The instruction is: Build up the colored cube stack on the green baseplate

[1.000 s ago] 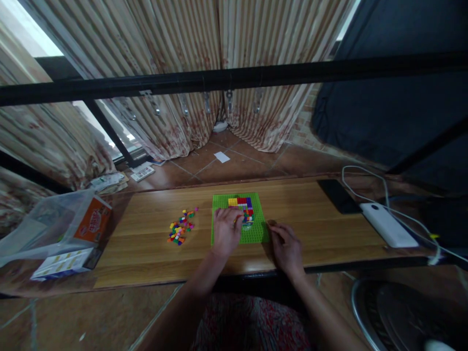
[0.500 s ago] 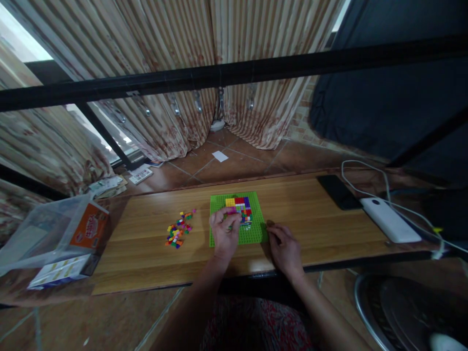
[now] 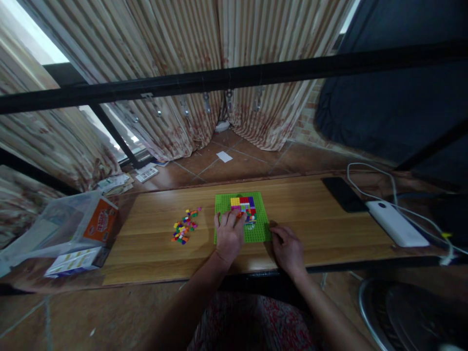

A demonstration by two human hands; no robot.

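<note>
A green studded baseplate (image 3: pixel 260 234) lies on the wooden board, with a low square of coloured toy bricks (image 3: pixel 244 200) built up on its middle. My left hand (image 3: pixel 230 233) rests over the near left part of that square, palm down, fingers stretched forward and slightly apart. Its fingertips touch the bricks and cover some of them. At the plate's right edge, near the front corner, my right hand (image 3: pixel 288 247) has thumb and forefinger closed on the rim. Loose small bricks (image 3: pixel 185 225) lie in a scattered pile left of the plate.
A black phone (image 3: pixel 343 194) and a white power bank (image 3: pixel 397 223) with a cable are to the right. On the left stand a clear plastic bin (image 3: pixel 69 219), an orange box (image 3: pixel 100 220) and a white carton (image 3: pixel 75 262). A black bar (image 3: pixel 204 78) crosses beyond the board (image 3: pixel 153 258).
My left hand has gone from a pinch above the bricks to fingers stretched out over them. The right hand stays at the plate's edge. The whole view has shifted slightly.
</note>
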